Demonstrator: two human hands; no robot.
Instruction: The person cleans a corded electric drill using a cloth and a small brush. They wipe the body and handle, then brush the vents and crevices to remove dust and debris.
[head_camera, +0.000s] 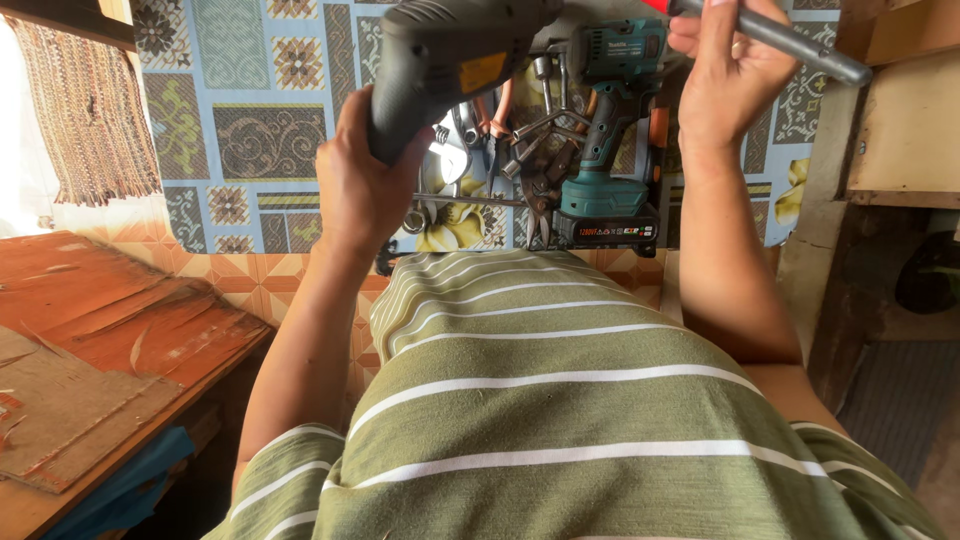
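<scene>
Two bare hands are working above a patterned blue cloth (250, 120) that is spread over the floor. The left hand (365, 185) is closing fully around the grip of a grey power drill (450, 55), fingers wrapped tight, and is holding the tool up in front of the person's chest with its body reaching toward the top edge of the view. The right hand (725, 85) is gripping a grey metal rod (800, 45) with a red part at its upper end; the fingers are curled around it and the rod is slanting down to the right, past the edge of the cloth. Whether rod and drill are touching cannot be told, since their meeting point is lying outside the view.

Between the two forearms, on the cloth, a teal cordless drill (610, 130) is lying with its black battery base toward the person. Just beside it, to the left, a heap of hand tools (505, 150) is resting: spanners, socket pieces and pliers with orange-red handles, some overlapping one another.

A person's green shirt with white stripes (560, 400) is filling the lower half of the view. At the left, a worn reddish wooden board (110, 330) is lying well apart from the hands, and a woven mat (90, 110) is hanging behind it
</scene>
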